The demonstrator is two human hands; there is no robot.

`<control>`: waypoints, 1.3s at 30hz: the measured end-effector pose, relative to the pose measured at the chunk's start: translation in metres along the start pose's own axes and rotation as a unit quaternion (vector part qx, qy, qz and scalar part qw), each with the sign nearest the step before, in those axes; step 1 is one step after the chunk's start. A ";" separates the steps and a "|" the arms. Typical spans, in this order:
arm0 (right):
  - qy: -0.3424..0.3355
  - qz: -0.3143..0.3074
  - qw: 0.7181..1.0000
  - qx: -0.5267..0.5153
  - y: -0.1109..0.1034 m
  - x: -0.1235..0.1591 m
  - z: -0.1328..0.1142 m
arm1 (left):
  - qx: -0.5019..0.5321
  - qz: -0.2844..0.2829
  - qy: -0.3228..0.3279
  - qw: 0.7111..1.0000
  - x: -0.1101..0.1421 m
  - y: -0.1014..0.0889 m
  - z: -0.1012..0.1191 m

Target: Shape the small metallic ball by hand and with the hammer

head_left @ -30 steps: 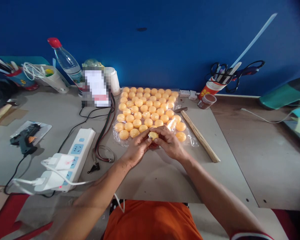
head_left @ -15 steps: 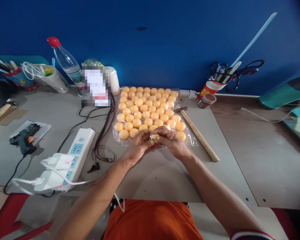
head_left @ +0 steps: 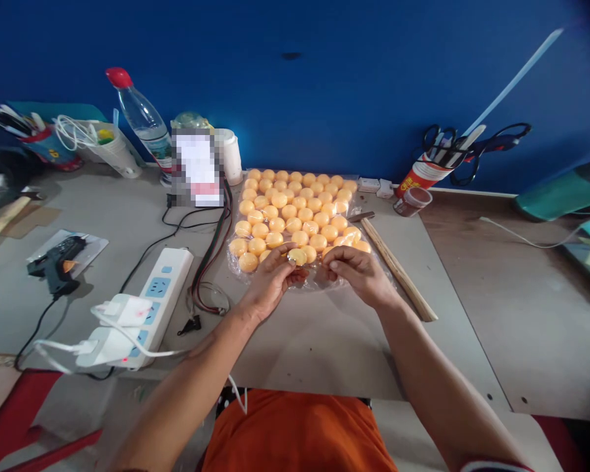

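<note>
Your left hand (head_left: 265,285) pinches a small round yellowish piece (head_left: 296,256) between thumb and fingers, at the near rows of plastic-wrapped yellow balls (head_left: 288,211). Your right hand (head_left: 364,275), on the piece half a second ago, now sits just apart, leaving the left its sole hold; the right's fingertips nearly meet, whether on anything cannot be told.
</note>
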State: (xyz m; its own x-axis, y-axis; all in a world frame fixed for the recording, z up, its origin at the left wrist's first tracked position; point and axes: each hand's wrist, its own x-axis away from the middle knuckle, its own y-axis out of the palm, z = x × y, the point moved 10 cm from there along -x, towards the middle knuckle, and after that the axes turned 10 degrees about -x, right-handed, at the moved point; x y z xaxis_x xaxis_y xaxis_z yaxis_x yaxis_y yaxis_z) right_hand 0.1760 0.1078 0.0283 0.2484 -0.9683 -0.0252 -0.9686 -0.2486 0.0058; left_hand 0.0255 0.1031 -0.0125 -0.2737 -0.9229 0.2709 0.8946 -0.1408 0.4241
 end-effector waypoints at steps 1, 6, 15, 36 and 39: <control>-0.019 -0.012 0.998 0.067 0.003 0.000 -0.004 | -0.001 0.005 0.007 1.000 -0.001 -0.001 0.001; -0.157 -0.054 0.929 0.332 0.027 0.003 -0.019 | -0.021 0.023 0.061 0.998 -0.004 -0.008 0.009; -0.184 -0.025 0.872 0.452 0.035 0.003 -0.018 | -0.064 0.024 0.101 0.993 -0.002 -0.010 0.017; -0.169 0.121 0.897 0.389 0.013 0.006 -0.020 | -0.010 -0.003 0.020 1.000 -0.002 -0.001 0.006; -0.160 0.177 0.927 0.290 -0.002 0.011 -0.022 | -0.011 -0.001 0.014 1.000 -0.003 -0.001 0.005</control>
State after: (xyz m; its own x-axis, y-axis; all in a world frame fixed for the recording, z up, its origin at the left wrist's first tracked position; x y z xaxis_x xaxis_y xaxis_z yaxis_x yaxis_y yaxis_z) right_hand 0.1806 0.0969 0.0503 -0.0133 -0.9076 -0.4197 -0.8549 0.2281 -0.4659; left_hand 0.0241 0.1076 -0.0093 -0.2664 -0.9322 0.2449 0.9017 -0.1513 0.4050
